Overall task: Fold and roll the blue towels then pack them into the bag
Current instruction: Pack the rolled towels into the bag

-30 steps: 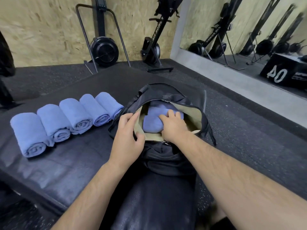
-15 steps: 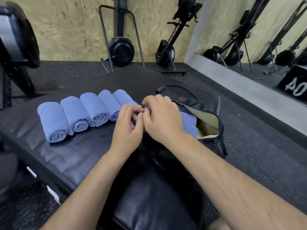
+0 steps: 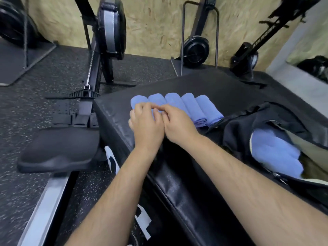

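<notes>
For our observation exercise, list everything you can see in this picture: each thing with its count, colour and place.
rolled towels: five, blue, in a row on the platform, left of the bag
packed towels: count unclear, blue, inside the open bag
bag: one, black with tan lining, right end of the platform
platform: one, black, padded, centre
rowing machines: several, black, on the floor and along the wall
floor: black, speckled
left hand: one, over the leftmost rolls
right hand: one, touching the left hand

Faint pale lettering, "AIR" then a blurred word, along the slanted black beam of the upright rowing machine (image 3: 263,39), upper right of frame, large white characters on the side of the black padded box (image 3: 177,192), lower centre, cut off and unreadable
</notes>
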